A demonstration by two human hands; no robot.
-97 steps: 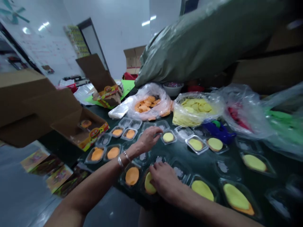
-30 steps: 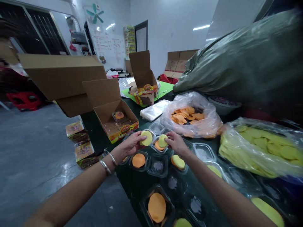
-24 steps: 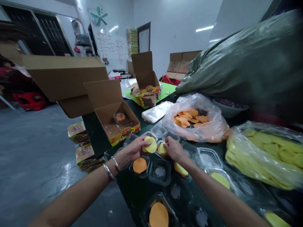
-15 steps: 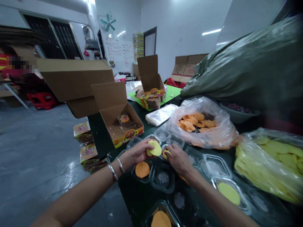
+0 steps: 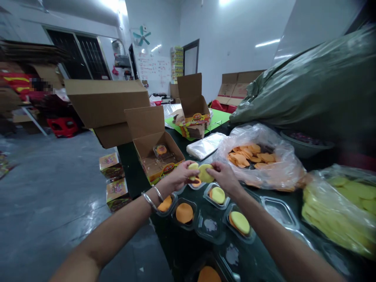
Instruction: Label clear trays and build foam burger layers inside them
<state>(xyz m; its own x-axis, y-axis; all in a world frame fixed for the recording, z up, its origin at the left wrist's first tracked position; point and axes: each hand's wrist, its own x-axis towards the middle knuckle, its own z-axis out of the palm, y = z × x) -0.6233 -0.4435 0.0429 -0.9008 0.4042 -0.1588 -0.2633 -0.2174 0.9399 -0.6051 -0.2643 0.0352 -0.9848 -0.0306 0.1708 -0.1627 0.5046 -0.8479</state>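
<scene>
We judge the work to be partway along. Two stacked trays (image 5: 249, 238) to the right of the hands' centre line each show a yellow disc on top of an orange one, and we count these as furthest advanced. Two orange-only trays (image 5: 188, 226), nearer the left forearm, show an orange disc with no yellow above it, and we take them as outstanding. At least one bare tray (image 5: 210, 233) beside them shows no disc at all; the trays at the lower edge are too dark or cut off to grade. Supply appears ample: the orange-disc bag (image 5: 282, 178) and the yellow-disc bag (image 5: 329, 223) are both well stocked. As to position, the left hand (image 5: 179, 175) is closed in a pinch on a left yellow disc (image 5: 193, 167), whether one or several we cannot tell. The right hand (image 5: 225, 177) grips a right yellow disc (image 5: 205, 174) by its edge, thumb and fingers together. The two discs meet or overlap between the hands, above a small tray whose orange disc (image 5: 196, 182) shows just below them, partly hidden.
</scene>
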